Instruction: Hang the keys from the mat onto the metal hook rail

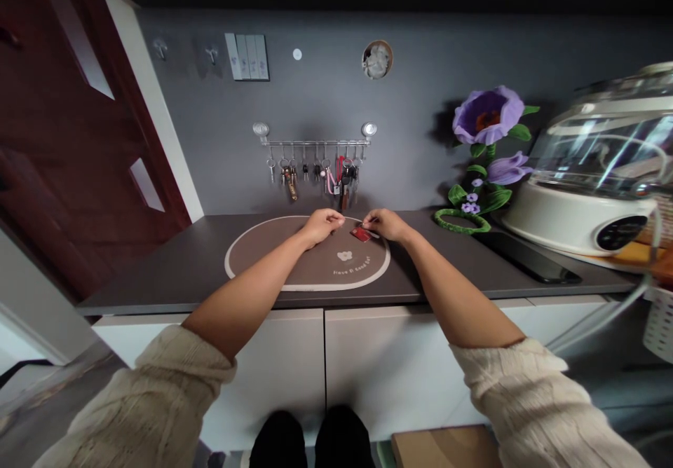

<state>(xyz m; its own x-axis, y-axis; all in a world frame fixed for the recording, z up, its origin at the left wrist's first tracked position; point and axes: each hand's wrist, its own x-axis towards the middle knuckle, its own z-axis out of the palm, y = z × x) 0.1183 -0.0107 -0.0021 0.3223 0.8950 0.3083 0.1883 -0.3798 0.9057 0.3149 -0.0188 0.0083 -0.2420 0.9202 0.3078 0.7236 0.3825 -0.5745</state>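
Smooth, plastic-looking tag point(360, 234), matt mat point(322, 266)

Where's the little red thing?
In the head view, the red thing is just right of centre, beside the right hand, on or just above the right side of the oval mat.

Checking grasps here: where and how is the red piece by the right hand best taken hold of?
Probably by its left edge, in a fingertip pinch by the left hand, coming from the left. The red piece looks small and flat; its left edge is bare and faces that hand, while the right hand crowds its right side. Whether the right fingers already hold it is unclear.
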